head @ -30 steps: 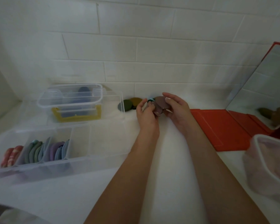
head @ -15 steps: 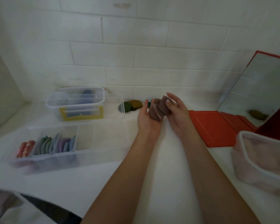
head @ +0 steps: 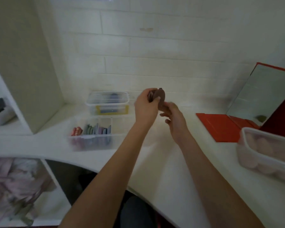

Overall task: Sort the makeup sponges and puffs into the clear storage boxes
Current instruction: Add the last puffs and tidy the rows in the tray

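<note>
Left hand [head: 146, 104] pinches stacked brown puffs [head: 160, 98] mid-frame, above the counter; right hand [head: 173, 119] loose-fingered just beneath, touching or not unclear. Risk: thin stack fans out, one slips before reaching the divided clear box [head: 92, 134] lower left.

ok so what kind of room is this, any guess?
Likely a home vanity or dressing nook, not a lab. A white counter against a white brick wall, a red-framed standing mirror, and clear storage boxes holding makeup puffs all point that way.
</note>
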Tool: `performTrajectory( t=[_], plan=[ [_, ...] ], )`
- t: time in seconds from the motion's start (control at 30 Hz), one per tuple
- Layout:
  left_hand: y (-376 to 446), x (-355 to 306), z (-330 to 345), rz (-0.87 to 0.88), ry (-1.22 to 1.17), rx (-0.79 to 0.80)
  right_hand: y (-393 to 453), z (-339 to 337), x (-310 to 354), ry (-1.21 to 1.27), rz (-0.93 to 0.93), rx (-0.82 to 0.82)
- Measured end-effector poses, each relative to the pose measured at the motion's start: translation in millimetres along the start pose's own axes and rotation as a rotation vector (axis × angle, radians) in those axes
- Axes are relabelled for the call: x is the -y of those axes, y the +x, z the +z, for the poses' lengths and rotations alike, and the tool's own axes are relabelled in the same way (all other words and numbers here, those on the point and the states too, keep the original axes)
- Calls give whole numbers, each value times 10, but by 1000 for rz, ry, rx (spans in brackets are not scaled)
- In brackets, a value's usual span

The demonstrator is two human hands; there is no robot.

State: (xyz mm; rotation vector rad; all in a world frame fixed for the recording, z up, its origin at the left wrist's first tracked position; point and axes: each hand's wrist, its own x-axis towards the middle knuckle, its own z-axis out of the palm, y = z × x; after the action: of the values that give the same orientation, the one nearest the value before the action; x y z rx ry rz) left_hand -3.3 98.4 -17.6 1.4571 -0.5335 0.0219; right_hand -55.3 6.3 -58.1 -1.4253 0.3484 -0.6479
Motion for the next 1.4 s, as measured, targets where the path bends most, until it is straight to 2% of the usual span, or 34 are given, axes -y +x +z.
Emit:
performTrajectory(
  t=[0.1,0.17,0.27,0.33,0.43,0.6,0.67,0.8,0.9,1.0,1.1,1.17,1.27,1.4],
  plan=[
    [104,-56,-503,9,70,9,-135,270,101,-196,-138,73],
    [107,-95,-786,-14,64,16,-157,387,160,-295,-179,190],
    [70,-158,-1090,-84,91,108,-139,517,106,-730,-184,357],
    [30,-186,-1209,-115,89,210,-144,541,79,-957,-277,335],
    [-17,-153,-1288,-160,77,325,-135,451,128,-962,-355,247],
    [-40,14,-1257,-182,38,364,-85,382,126,-756,-339,146],
    [-43,41,-1236,-166,25,346,-67,470,149,-703,-326,186],
    [-59,73,-1250,-141,29,358,-11,635,229,-619,-323,382],
    [-51,110,-1252,-149,-31,328,54,610,263,-472,-304,341],
    [-14,123,-1245,-196,-120,202,147,523,299,-384,-259,330],
    [21,153,-1240,-257,-196,78,225,410,379,-496,-236,493],
    [38,181,-1234,-274,-199,47,231,408,425,-686,-280,594],
    [53,205,-1224,-281,-168,33,177,517,437,-1029,-342,717],
    [38,190,-1224,-274,-93,79,113,615,494,-1189,-329,765]
  ],
)
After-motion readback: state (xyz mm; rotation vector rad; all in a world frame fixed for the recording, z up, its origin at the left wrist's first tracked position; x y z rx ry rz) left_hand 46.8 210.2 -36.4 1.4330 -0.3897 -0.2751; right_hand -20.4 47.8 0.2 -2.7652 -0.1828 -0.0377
